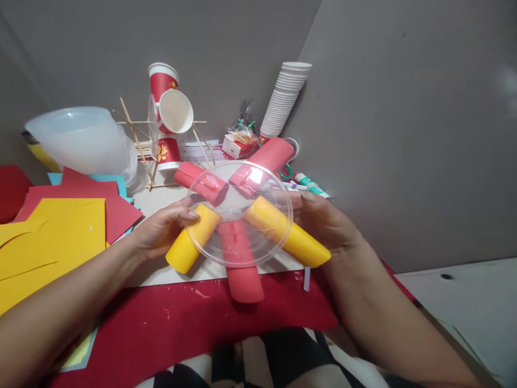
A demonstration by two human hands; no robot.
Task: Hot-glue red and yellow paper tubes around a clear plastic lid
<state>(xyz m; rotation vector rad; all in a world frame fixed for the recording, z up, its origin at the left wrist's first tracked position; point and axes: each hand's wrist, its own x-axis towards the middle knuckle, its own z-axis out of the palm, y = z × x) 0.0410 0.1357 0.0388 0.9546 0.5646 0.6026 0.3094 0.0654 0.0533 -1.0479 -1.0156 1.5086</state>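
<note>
Between the half-curled left hand (pixel 165 226), pinching a yellow paper tube (pixel 190 242), and the cupped right hand (pixel 329 220), grip unclear: a clear plastic lid (pixel 231 211), likely light, flexible, best gripped edgewise.

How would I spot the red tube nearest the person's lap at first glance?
Find the clear disc between the left hand and right hand. The red tube sticks out past its edge nearest the patterned clothing. Its neighbours on both sides are yellow tubes; the other red tubes are on the disc's far side.
</note>
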